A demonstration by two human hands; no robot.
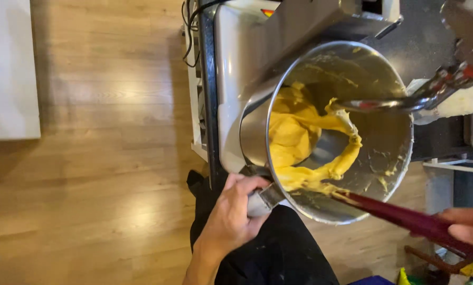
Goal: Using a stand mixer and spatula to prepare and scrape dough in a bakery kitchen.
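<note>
Left hand (235, 211) is wrapped around the handle (263, 199) of the steel mixing bowl (389, 153), fingers closed on it, holding the bowl tilted toward the camera. Right hand (467, 228) comes in at the lower right edge, fingers closed round the dark red handle of a spatula (405, 219); its tip is at the bowl's near rim, touching the yellow dough (294, 132).

Dough sits inside the bowl — a thick mass up the left wall, with a strand curling round to the near rim. Nothing poured out yet that I can see. Right wall and bottom are mostly bare metal with thin smears and a few small lumps.

Judgement: scraping is partway. Right side looks largely cleared, the bulk on the left wall is not yet loosened, and smears remain.

Bowl is held in front of a stand mixer (236, 68) on the table (426, 47); the mixer's metal attachment (384, 104) crosses the bowl's mouth — whether it touches the dough, I can't tell. Wooden floor (99, 158) below.
</note>
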